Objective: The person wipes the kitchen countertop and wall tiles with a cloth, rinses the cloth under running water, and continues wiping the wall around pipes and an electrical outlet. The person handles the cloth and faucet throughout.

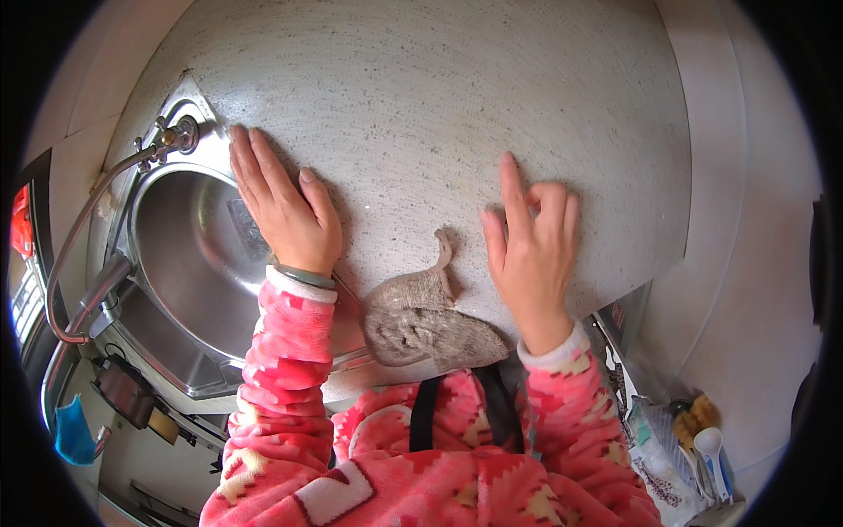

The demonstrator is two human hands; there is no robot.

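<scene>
My left hand (283, 211) lies palm down along the right rim of a stainless steel sink (174, 250), its fingers together and its thumb apart. A bangle (305, 277) circles that wrist. Over the speckled countertop (421, 99), my right hand (537, 257) has its index finger stretched forward and other fingers partly bent. Nothing is held in either hand. Between my forearms, a crumpled grey-brown cloth (428, 329) rests at the counter's front edge, one corner curling up toward the far side.
A tap with cross handles (168, 138) stands at the sink's far corner, with a flexible metal hose (62, 263) looping left. A blue cloth (74, 431) hangs lower left. Walls bound the counter. At lower right are a white spoon (710, 444) and plastic bags (658, 441).
</scene>
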